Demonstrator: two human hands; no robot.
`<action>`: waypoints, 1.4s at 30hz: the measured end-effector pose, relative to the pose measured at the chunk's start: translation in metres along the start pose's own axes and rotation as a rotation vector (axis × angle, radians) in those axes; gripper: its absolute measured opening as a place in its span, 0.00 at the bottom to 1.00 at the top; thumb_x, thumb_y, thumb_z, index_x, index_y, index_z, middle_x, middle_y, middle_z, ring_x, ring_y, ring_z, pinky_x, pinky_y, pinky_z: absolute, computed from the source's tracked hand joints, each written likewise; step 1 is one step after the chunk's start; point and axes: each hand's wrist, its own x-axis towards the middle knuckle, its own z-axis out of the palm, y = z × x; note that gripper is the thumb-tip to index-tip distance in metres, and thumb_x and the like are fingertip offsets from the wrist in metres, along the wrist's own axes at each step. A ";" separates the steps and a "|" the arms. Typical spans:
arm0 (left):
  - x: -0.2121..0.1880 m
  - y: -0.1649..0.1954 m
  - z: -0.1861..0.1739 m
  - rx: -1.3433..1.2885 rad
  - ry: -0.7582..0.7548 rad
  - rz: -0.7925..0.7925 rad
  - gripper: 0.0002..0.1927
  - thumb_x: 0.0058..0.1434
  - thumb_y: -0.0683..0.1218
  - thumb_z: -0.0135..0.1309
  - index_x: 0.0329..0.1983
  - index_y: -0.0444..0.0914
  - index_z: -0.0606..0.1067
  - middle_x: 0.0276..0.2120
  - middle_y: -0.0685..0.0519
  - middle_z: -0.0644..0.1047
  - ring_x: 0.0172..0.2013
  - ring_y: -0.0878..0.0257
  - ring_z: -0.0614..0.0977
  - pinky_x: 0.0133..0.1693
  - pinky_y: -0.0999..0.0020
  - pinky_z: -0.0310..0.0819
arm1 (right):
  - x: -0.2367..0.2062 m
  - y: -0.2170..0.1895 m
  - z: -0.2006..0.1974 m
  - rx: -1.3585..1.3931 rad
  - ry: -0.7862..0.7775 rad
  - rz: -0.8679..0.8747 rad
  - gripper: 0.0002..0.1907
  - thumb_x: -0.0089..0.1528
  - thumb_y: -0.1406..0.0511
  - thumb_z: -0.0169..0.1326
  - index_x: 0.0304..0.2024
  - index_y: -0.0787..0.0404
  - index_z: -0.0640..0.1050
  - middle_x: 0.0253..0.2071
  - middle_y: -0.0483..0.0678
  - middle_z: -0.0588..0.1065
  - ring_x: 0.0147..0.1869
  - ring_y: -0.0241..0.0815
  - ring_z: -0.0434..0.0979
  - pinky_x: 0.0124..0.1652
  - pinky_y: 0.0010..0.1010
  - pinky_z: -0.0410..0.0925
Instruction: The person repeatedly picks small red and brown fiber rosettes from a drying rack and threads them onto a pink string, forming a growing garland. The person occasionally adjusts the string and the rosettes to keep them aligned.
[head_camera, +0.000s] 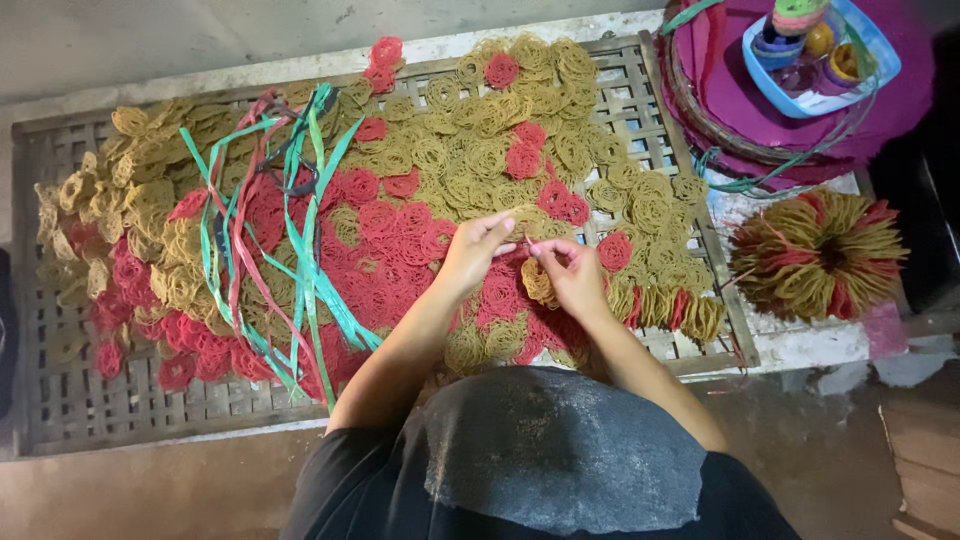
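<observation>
— Bending over a woven bamboo tray (80, 410), a person works both bare hands at the middle of a spread of coiled noodle-like rounds. What are the hands doing?

— The left hand (472, 250) has its fingers drawn narrow, pinched together at the tips. The right hand (575, 275) is curled close on a small stack of tan rounds (538, 283), held just under its fingers. The two hands nearly meet.

— And around them?

— Red rounds (390, 265) lie directly beneath and to the left of the left hand; tan rounds (500, 130) spread beyond both hands. Further left, green and red plastic strips (300, 230) trail across the heap. Well to the right of the right hand sits a tied, ring-shaped bundle of rounds (818, 250); beyond it, a round basket lined with purple cloth (730, 95) holds a blue plastic tub (800, 100).
</observation>
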 end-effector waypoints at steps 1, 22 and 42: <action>-0.001 -0.001 0.001 0.000 0.012 0.011 0.23 0.72 0.48 0.48 0.66 0.32 0.71 0.57 0.47 0.78 0.56 0.61 0.79 0.58 0.60 0.77 | -0.001 0.000 -0.001 -0.006 -0.003 0.016 0.08 0.66 0.65 0.58 0.39 0.63 0.85 0.33 0.43 0.81 0.36 0.28 0.74 0.38 0.23 0.66; -0.030 0.017 0.020 0.219 -0.106 0.282 0.17 0.73 0.37 0.45 0.63 0.32 0.74 0.60 0.46 0.78 0.61 0.61 0.77 0.66 0.65 0.67 | -0.006 0.007 0.001 0.026 0.044 0.098 0.07 0.67 0.68 0.57 0.39 0.66 0.84 0.31 0.44 0.79 0.32 0.29 0.70 0.34 0.24 0.63; -0.041 0.000 0.029 0.109 -0.073 0.332 0.17 0.74 0.37 0.45 0.63 0.31 0.73 0.60 0.46 0.77 0.60 0.62 0.77 0.65 0.66 0.68 | -0.009 0.008 0.010 0.139 0.062 -0.060 0.07 0.68 0.69 0.54 0.41 0.67 0.81 0.39 0.45 0.82 0.45 0.31 0.78 0.50 0.25 0.70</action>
